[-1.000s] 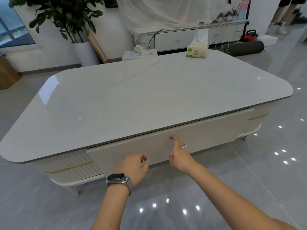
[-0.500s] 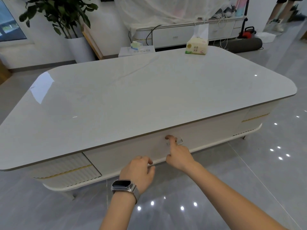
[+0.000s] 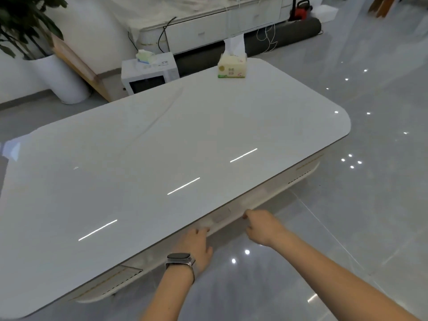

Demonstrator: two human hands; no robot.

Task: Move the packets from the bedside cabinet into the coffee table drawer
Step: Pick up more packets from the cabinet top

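A home living room: glossy white coffee table, low media cabinet, potted plant (tiled floor).

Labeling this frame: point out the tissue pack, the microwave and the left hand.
tissue pack (image 3: 232, 68): head view, on its yellow front face.
microwave (image 3: 148, 76): head view, on the white front above the dark door window.
left hand (image 3: 196, 245): head view, on the back of the hand, just beyond the watch.

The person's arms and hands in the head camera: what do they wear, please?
Both forearms are bare, with no sleeves in view. The left wrist carries a watch with a dark rectangular face and a grey metallic band. The left hand and the right hand wear no gloves, and no rings can be made out.
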